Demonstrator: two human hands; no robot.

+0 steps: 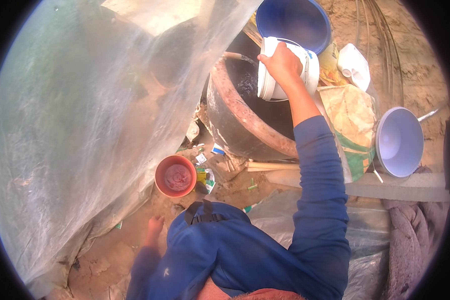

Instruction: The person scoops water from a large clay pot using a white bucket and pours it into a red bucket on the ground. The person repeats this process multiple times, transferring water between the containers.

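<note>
My right hand (284,63) grips a white plastic bucket (312,71), tipped on its side over a large round vat (243,116) with a thick, worn rim. The bucket's mouth faces left, near a pale pipe (232,55) from which water runs into the vat. Dark liquid stands in the vat, and its surface is rippled beside the bucket. What the bucket holds is hidden. My left hand (156,224) hangs low beside my body, touching nothing that shows; its fingers look loosely curled. In front of it on the ground stands a red plastic pot (175,176) with a wet-looking bottom.
Clear plastic sheeting (97,131) hangs along the left. Behind the bucket is a blue tub (294,22). To the right are a white jug (354,67), a woven sack (350,112) and a lavender basin (399,142). Wooden sticks (272,165) and litter lie by the vat's foot.
</note>
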